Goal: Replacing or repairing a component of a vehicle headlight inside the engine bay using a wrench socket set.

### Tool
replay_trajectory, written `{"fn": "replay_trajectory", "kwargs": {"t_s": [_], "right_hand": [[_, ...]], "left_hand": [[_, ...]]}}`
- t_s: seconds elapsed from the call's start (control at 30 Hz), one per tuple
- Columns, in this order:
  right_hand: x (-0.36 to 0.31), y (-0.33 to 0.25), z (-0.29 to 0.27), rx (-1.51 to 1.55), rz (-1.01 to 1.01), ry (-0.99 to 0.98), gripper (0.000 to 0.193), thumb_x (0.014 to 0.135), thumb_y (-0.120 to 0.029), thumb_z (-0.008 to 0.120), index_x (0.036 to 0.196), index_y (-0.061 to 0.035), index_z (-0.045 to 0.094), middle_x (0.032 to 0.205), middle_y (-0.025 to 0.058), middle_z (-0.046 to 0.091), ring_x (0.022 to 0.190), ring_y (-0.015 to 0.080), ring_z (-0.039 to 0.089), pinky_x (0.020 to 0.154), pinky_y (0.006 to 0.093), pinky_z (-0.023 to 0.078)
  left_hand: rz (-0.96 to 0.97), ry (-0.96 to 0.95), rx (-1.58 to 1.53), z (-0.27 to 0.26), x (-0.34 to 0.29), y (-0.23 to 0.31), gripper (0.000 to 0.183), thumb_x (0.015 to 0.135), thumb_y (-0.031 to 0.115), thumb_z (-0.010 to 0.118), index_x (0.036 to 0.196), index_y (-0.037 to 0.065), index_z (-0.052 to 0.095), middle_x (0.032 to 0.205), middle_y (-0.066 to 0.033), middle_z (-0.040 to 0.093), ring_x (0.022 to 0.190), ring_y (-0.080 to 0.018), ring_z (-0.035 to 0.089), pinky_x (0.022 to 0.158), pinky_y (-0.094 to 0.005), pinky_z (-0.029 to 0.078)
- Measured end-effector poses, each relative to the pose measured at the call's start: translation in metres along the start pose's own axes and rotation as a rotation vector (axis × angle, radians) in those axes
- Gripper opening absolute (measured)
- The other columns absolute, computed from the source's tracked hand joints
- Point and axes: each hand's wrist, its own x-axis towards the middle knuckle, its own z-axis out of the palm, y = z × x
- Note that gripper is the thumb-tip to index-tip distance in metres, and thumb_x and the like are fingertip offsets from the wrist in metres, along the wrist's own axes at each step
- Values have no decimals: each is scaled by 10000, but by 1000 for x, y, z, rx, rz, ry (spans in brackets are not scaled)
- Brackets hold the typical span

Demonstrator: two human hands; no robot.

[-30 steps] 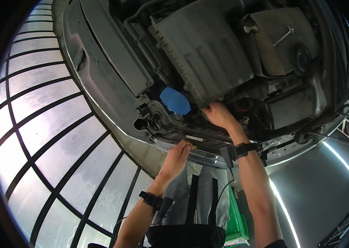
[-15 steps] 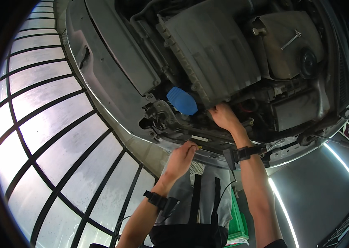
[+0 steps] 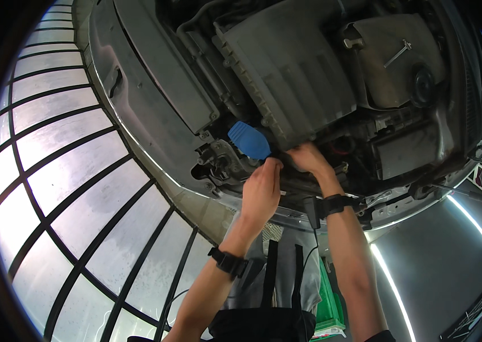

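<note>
In the engine bay of a car, my left hand is beside a blue ribbed cap, its thumb and fingers pinched together just below the cap's lower right end. Whatever they pinch is too dark to make out. My right hand reaches in at the near corner of a large dark ribbed plastic housing. Its fingers are bent together, with their tips lost in the shadowed gap under that corner, so what they hold does not show.
A small metal hand tool lies on a dull cover at the far right, near a round black cap. The grey front bumper curves along the left. A green crate stands low by my legs.
My left hand has moved up and slightly right, from the front edge of the bay to beside the blue cap. My right hand stays at the housing's corner.
</note>
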Motion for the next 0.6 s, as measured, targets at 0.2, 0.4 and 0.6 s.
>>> {"fn": "replay_trajectory", "kwargs": {"t_s": [0.2,0.4,0.6], "right_hand": [[7,-2,23,-502,266,116,256,850,-180,607,1030,-51,736,1081,185,711,996,382,680,872,447,549],[4,-6,18,-452,340,177,238,831,-188,615,955,-36,750,1005,181,728,936,373,701,797,439,565],[10,25,27,-422,449,33,291,890,-164,622,1090,33,702,1092,272,686,1034,366,689,915,415,553]], "left_hand": [[-149,-143,485,21,27,7,111,937,83,496,979,2,559,841,-235,678,806,-454,660,707,-539,518],[-254,-168,554,29,35,10,147,899,84,495,973,-5,586,896,-247,705,858,-455,684,762,-520,552],[-205,-180,652,46,39,11,220,924,126,483,979,-35,623,826,-252,710,787,-428,709,693,-496,581]]}}
